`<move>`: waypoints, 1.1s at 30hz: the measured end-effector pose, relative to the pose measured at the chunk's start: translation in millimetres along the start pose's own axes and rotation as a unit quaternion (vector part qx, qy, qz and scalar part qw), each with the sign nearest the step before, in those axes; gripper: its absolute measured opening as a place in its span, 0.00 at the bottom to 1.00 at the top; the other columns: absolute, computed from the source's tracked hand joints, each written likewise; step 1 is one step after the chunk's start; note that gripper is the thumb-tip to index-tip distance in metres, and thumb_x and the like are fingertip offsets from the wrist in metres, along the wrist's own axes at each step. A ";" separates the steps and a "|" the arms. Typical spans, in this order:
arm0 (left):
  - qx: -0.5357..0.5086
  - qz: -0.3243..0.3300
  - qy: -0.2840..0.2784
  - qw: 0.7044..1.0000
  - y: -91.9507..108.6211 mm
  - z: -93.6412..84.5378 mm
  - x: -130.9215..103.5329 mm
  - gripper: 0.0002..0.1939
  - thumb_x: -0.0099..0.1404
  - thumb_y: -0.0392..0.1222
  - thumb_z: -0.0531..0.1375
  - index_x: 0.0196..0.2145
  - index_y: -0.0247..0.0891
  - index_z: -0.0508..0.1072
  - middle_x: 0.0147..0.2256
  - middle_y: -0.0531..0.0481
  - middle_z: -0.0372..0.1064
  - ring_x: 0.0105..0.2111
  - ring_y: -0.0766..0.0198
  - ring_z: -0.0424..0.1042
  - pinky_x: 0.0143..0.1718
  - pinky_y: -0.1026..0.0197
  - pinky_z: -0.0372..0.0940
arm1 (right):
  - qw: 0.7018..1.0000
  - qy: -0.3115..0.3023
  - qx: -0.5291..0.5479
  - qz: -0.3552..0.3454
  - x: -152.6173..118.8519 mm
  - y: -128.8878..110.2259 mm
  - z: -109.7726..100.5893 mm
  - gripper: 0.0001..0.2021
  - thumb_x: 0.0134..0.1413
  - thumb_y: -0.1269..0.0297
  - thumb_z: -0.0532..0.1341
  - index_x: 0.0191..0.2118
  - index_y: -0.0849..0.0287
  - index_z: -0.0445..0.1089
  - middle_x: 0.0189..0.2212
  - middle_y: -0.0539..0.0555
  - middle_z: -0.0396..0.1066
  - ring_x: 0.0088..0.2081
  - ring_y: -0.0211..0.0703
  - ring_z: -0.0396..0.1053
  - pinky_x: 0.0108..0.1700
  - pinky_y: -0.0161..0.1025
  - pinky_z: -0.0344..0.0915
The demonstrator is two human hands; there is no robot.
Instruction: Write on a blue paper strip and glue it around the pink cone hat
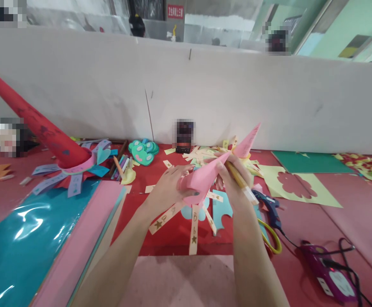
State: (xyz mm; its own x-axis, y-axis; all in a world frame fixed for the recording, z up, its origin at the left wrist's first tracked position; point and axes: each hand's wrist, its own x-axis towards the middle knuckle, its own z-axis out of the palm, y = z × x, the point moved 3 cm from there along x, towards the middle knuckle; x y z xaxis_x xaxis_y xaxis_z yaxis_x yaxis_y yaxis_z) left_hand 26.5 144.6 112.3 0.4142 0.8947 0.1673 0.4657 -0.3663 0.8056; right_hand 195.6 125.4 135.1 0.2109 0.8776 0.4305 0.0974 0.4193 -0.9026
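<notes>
A pink paper cone (205, 177) leans toward the upper right in front of me. My left hand (169, 187) grips its wide lower end. Cream paper strips (194, 230), marked with letters and gold stars, fan out beneath the cone. Close to the cone's tip, my right hand (233, 175) is closed around a gold marker pen (238, 179), its whitish end pointing down to the right. The right fingers are partly hidden behind the cone. Light blue cut paper (222, 211) lies under the strips. Just behind my right hand stands another pink cone (247, 143).
To the left, a tall red cone (48, 132) with paper strips stands by a glossy blue sheet (29, 234). Green frog-shaped cutouts (142, 152) lie at the back. On the right are a glue gun (270, 207), yellow tape roll (273, 238), and purple power strip (329, 273) with cables.
</notes>
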 end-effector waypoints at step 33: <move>-0.056 -0.065 0.000 0.996 3.0 -0.8 -5.4 0.22 0.55 0.47 0.61 0.48 0.44 0.69 0.46 0.50 0.70 0.44 0.56 0.70 0.43 0.57 0.65 | 0.998 -0.041 -0.010 0.048 -4.9 7.5 14.3 0.12 0.49 0.56 0.62 0.37 0.55 0.64 0.19 0.43 0.58 0.16 0.30 0.55 0.18 0.33 0.58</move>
State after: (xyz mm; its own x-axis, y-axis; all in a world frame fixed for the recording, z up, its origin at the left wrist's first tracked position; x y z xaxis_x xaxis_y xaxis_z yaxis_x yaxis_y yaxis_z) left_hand 25.0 138.9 114.2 0.3560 0.9328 0.0566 0.4254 -0.2158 0.8789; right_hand 181.4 127.6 126.2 0.1401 0.9301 0.3396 0.1000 0.3279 -0.9394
